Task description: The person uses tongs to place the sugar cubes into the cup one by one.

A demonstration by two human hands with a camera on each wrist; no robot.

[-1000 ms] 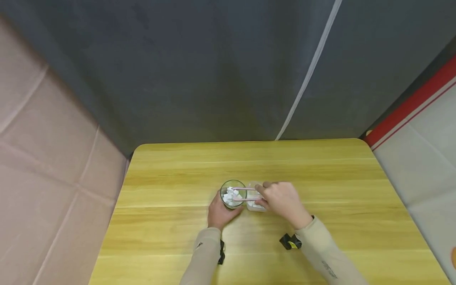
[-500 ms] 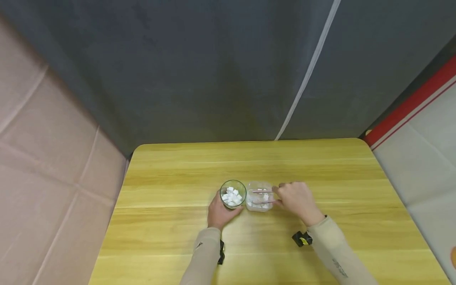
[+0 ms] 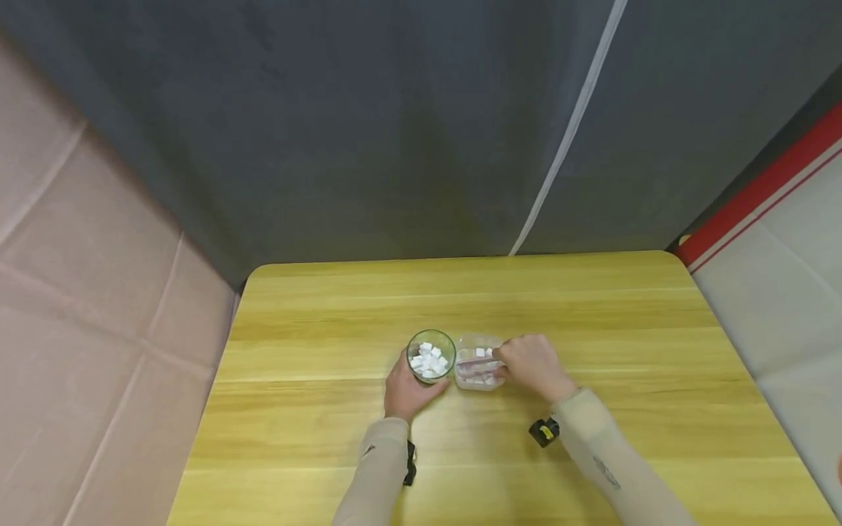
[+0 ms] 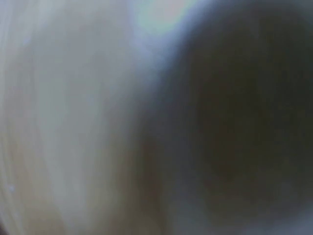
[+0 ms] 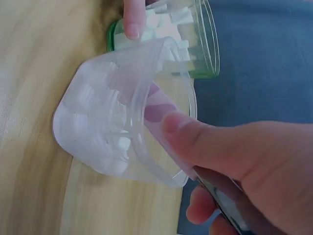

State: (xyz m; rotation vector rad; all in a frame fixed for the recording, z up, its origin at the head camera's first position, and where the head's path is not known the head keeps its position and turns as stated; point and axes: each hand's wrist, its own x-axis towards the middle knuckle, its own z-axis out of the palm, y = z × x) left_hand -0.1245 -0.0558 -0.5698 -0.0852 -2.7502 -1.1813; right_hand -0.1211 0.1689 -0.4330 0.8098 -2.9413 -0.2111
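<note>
My left hand [image 3: 406,393] grips a greenish clear glass [image 5: 201,54] about half full of white cubes [image 3: 429,359]. A fingertip of that hand shows against the glass in the right wrist view. Right beside the glass stands a clear plastic tub [image 5: 90,90] with several more white cubes [image 3: 481,352] at its bottom. My right hand [image 3: 534,365] pinches pink tongs [image 5: 161,116] with a shiny metal part, thumb on top. Their arms reach down into the tub and lie close together. I cannot tell whether a cube is between the tips.
Everything stands on a wood-grain table [image 3: 316,329]. A dark grey curtain [image 3: 368,146] hangs behind its far edge. Pale padded panels [image 3: 99,329] flank it on the left. Near blur fills the left wrist view.
From over the glass, the right hand has swung right to the tub with the tongs. The tongs' arms have since come closer together. The left hand has stayed on the glass.
</note>
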